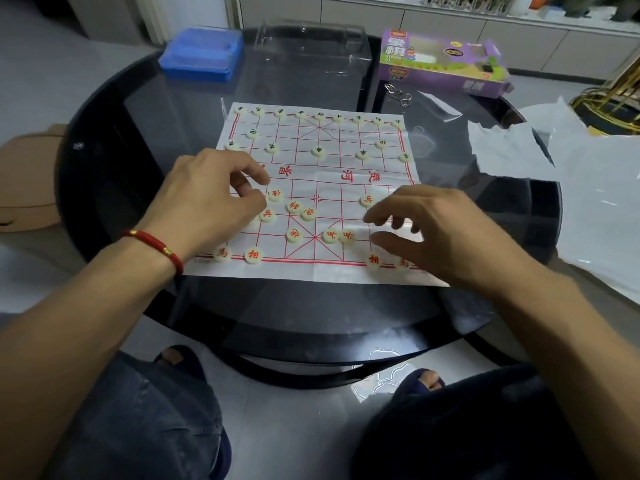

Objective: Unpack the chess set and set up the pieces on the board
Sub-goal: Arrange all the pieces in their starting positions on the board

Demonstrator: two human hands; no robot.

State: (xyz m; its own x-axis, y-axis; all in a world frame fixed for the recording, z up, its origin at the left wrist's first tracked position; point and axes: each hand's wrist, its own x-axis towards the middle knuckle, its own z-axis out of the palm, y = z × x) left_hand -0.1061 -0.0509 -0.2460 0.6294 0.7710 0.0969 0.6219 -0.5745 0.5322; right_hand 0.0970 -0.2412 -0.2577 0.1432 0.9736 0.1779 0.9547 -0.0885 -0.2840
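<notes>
Red pcs (pixel 300 206) loose btwn L hand (pixel 211 199) & R hand (pixel 426 226).

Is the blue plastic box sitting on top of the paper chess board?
No, the blue plastic box sits on the round black glass table, well behind the white paper chess board.

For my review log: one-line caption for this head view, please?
Both hands, left hand and right hand, arrange red-marked pieces on the paper board; far side already set.

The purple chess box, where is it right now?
In the head view, the purple chess box lies at the far right of the round table, beyond the board, just right of the clear plastic case.
</notes>
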